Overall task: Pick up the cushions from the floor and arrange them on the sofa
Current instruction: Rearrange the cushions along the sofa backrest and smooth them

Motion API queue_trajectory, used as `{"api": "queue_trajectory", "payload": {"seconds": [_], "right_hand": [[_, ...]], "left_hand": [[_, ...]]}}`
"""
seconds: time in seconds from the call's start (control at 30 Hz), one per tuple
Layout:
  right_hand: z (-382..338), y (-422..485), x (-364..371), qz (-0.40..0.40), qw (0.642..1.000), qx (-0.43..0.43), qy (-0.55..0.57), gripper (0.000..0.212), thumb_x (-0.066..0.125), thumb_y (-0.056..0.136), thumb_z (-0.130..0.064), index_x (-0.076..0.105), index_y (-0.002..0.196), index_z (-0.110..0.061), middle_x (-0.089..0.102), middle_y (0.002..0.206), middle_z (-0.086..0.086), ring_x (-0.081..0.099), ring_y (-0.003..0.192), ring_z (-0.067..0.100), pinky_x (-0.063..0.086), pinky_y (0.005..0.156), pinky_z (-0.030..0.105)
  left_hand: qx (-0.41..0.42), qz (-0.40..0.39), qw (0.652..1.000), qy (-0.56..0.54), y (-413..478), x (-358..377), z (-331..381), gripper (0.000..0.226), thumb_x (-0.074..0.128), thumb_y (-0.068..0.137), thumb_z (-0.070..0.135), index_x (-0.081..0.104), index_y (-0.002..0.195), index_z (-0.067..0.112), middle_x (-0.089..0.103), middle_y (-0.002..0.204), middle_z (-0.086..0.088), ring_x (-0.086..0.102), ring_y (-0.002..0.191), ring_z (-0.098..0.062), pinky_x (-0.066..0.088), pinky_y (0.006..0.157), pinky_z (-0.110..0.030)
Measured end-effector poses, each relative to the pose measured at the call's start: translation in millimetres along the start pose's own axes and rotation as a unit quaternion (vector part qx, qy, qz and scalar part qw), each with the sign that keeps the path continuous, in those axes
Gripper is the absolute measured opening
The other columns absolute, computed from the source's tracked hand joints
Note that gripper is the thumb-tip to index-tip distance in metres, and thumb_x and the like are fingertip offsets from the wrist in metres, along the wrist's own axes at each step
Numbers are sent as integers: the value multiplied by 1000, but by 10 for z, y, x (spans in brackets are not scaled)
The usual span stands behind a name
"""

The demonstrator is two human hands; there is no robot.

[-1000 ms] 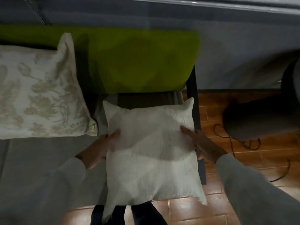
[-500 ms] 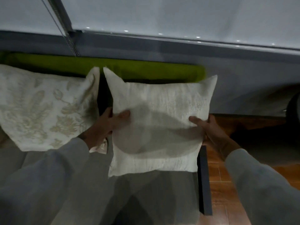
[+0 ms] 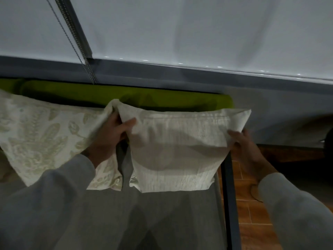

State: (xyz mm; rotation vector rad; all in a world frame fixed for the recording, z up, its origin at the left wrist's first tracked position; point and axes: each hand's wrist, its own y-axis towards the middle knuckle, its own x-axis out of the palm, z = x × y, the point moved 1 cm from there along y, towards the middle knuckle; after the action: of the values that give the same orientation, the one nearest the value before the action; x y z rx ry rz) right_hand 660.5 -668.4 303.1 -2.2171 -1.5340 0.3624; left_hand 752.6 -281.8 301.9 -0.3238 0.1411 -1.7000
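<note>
Far out past my left hand I see the leaf-patterned cushion, cream with a pale gold print, propped on the grey sofa seat and leaning back toward the green backrest. My left sleeve crosses its lower right corner. The left hand sits right in the gap between the two cushions, the back of it touching the patterned one, thumb over the front of the plain cushion, fingers tucked behind its left edge — a pinch grip on that edge near the top corner. The plain cushion, cream with a fine ribbed weave, stands between my two hands, its bottom edge down on the seat, its top resting against the green backrest. The two cushions touch at their upper corners just above my left hand, with a narrow gap below it. On the far side, my right hand clasps the plain cushion's right edge, thumb on the front face, fingers wrapped behind. Beyond that hand runs the sofa's dark frame, then brown floor tiles. Above both hands hangs a white roller blind, its bead chain up over my left hand.
</note>
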Motion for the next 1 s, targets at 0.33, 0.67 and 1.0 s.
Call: {"api": "queue_trajectory", "payload": {"seconds": [0.33, 0.67, 1.0], "right_hand": [[-605, 228, -96, 135, 984, -83, -81, 9, 64, 98, -25, 69, 90, -26, 71, 98, -3, 65, 91, 14, 50, 72, 34], [-534, 159, 40, 215, 913, -155, -309, 25, 62, 98, -27, 62, 120, -17, 62, 120, 11, 58, 109, 28, 46, 85, 35], [44, -220, 795, -129, 643, -374, -656, 83, 59, 93, -51, 19, 162, -26, 10, 171, 8, 4, 156, 29, 8, 120, 64]], "left_hand": [[3, 129, 991, 32, 314, -373, 438, 18, 77, 90, 18, 84, 76, 25, 81, 77, 4, 77, 70, -11, 60, 62, -23], [86, 165, 893, 409, 192, -270, 635, 21, 73, 94, 24, 73, 114, 22, 69, 105, 1, 60, 86, -10, 47, 80, -25], [282, -182, 600, 726, -254, 582, -129, 87, 67, 92, 46, 23, 162, 20, 22, 171, -12, 19, 157, -32, 15, 124, -51]]}}
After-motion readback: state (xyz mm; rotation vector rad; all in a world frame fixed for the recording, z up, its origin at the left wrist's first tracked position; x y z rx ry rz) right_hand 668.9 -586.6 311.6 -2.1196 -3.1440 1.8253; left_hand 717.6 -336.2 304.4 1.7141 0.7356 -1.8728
